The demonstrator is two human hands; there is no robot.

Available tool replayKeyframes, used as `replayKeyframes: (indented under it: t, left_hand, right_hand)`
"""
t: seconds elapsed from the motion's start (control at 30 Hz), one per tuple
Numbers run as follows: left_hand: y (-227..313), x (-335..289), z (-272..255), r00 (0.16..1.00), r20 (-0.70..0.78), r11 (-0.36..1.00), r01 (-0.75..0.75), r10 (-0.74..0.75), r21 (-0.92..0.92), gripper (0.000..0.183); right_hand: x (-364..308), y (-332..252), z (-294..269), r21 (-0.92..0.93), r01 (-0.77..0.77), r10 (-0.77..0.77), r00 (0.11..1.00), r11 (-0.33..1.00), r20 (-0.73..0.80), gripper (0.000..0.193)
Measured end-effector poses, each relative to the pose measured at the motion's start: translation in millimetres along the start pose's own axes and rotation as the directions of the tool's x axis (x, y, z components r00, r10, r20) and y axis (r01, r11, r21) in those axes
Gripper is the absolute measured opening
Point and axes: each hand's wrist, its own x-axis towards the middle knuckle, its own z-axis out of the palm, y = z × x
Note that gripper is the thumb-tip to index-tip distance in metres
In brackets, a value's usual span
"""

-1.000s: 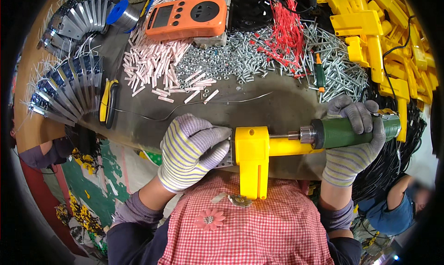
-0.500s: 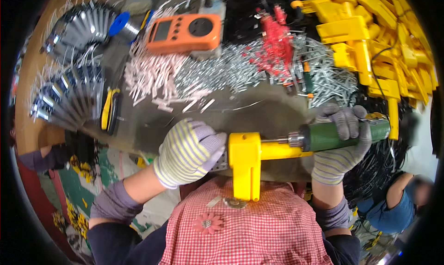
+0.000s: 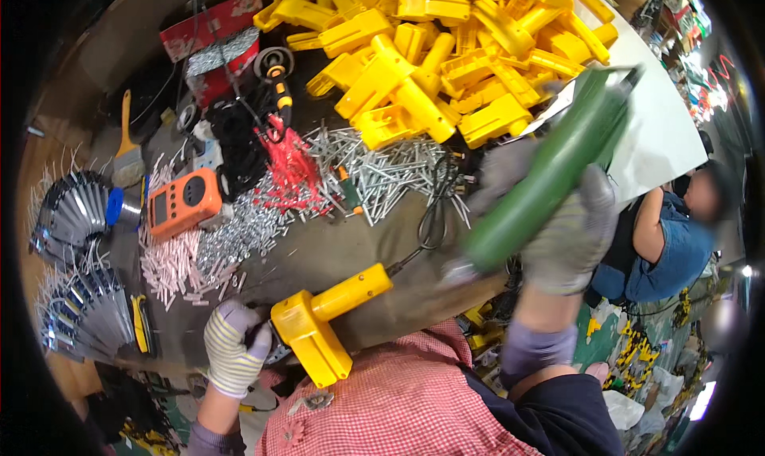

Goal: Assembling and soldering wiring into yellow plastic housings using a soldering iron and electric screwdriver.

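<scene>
Beside the table's near edge, my gloved left hand [image 3: 235, 348] closes round the metal end of a yellow plastic tool housing [image 3: 315, 336]. A black cord runs from the housing's handle end, and part of the metal end is hidden by my fingers. My gloved right hand [image 3: 566, 237] is wrapped round a green electric screwdriver [image 3: 534, 185], raised to the right of the housing and blurred by motion. Its bit end points down and left, apart from the housing.
A big pile of yellow housings [image 3: 430, 82] lies at the back. Long screws [image 3: 382, 169], red parts [image 3: 291, 173] and pale tubes [image 3: 171, 269] cover the table. An orange meter [image 3: 183, 205] stands left; fanned metal strips [image 3: 84, 320] lie further left. Another person [image 3: 669, 233] sits at right.
The view has swung right. My right hand has lifted the electric screwdriver away from the yellow housing and tilted it. My left hand still grips the housing.
</scene>
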Motion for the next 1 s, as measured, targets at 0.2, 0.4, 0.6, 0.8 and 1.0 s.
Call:
replayKeyframes:
  t: [0.2, 0.4, 0.6, 0.8, 1.0]
  left_hand:
    - [6.1, 3.6, 0.1, 1.000, -0.013, 1.000, 0.012, -0.012, -0.012, 0.019]
    - [27.1, -9.3, -25.8, 0.993, 0.119, 0.942, -0.056, 0.017, 0.330, 0.083]
    - [3.4, -22.3, -12.9, 0.980, 0.197, 0.935, -0.065, -0.005, 0.348, 0.090]
    - [9.4, -18.5, -14.2, 0.980, 0.198, 0.959, -0.050, -0.007, 0.280, 0.089]
    - [3.8, -30.4, -17.6, 0.996, 0.086, 0.965, -0.056, 0.035, 0.255, 0.080]
  right_hand:
    - [62.0, -32.6, -82.2, -0.984, 0.170, -0.287, 0.941, -0.050, 0.177, 0.068]
    - [68.8, -30.6, -72.9, -0.887, -0.067, -0.271, 0.960, -0.456, 0.067, 0.053]
    - [72.8, 53.3, -1.8, -0.834, 0.350, -0.085, 0.902, -0.426, 0.423, 0.027]
    - [94.8, 90.3, 2.1, -0.858, 0.119, -0.021, 0.989, -0.500, 0.150, 0.059]
    - [76.6, 55.2, -9.2, -0.958, 0.279, -0.397, 0.888, 0.069, 0.230, 0.041]
